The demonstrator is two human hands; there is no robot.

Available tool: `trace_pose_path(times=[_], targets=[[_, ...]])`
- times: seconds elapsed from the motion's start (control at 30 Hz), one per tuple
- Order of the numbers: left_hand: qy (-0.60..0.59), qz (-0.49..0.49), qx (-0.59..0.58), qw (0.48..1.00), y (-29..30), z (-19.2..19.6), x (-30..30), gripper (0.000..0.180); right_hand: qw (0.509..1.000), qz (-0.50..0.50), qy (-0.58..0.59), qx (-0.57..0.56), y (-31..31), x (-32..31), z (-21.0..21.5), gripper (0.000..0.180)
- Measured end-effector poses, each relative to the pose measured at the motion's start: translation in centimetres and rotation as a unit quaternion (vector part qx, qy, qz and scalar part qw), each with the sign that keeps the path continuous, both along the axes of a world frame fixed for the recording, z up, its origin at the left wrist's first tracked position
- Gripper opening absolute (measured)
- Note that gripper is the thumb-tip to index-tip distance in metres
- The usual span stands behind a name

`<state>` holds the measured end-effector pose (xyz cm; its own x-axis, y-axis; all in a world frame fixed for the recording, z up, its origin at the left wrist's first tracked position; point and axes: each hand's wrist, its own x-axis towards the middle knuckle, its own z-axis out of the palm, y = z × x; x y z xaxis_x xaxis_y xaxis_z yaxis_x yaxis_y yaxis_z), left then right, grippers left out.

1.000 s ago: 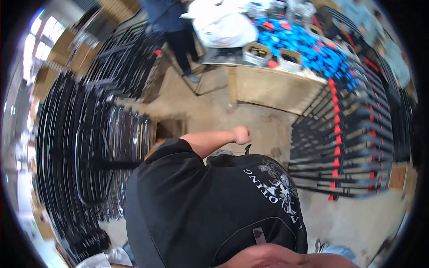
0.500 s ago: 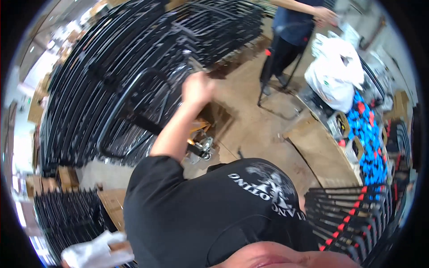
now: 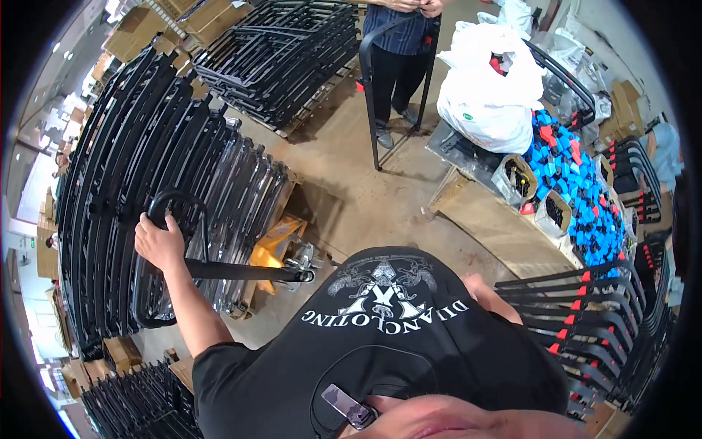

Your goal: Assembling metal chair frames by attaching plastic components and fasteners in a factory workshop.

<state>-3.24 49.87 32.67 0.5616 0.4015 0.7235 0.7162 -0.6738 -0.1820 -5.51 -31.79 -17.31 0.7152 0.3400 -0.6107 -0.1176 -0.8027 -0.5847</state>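
Note:
My left hand (image 3: 161, 243) lies over the black looped handle (image 3: 201, 205) of a pallet jack, its fingers around the tube. From the loop a black shaft (image 3: 241, 270) runs to metal fittings and a yellow body (image 3: 276, 247) beside a pallet. Right behind this handle stands a stack of black metal frames (image 3: 110, 212), some wrapped in clear film. My right hand (image 3: 477, 287) shows only in part past my shirt, near a row of black tubes with red clips (image 3: 578, 300); its fingers are hidden.
Ahead, another person (image 3: 401, 36) stands behind an upright black frame (image 3: 369, 102). More frames (image 3: 278, 66) are stacked at the far left. To the right, a bench (image 3: 504, 227) carries a white sack (image 3: 490, 95) and many blue and red plastic parts (image 3: 585, 212).
My left hand has moved left and nearer, onto the looped handle. My view has turned, so the stacks and bench sit further left. The other person's hands have come together.

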Motion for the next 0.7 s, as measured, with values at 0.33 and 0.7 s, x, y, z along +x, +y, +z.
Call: trace_pose_path(times=[0.33,0.7], targets=[[0.11,0.123,-0.172,0.971,1.4,1.4,2.9,0.064,0.968,-0.2,0.111,-0.104,-9.1,8.6,-2.7,0.034],[0.182,-0.003,-0.391,0.902,3.2,6.9,1.6,0.053,0.953,0.234,0.04,-0.188,12.2,19.9,4.3,0.029]])
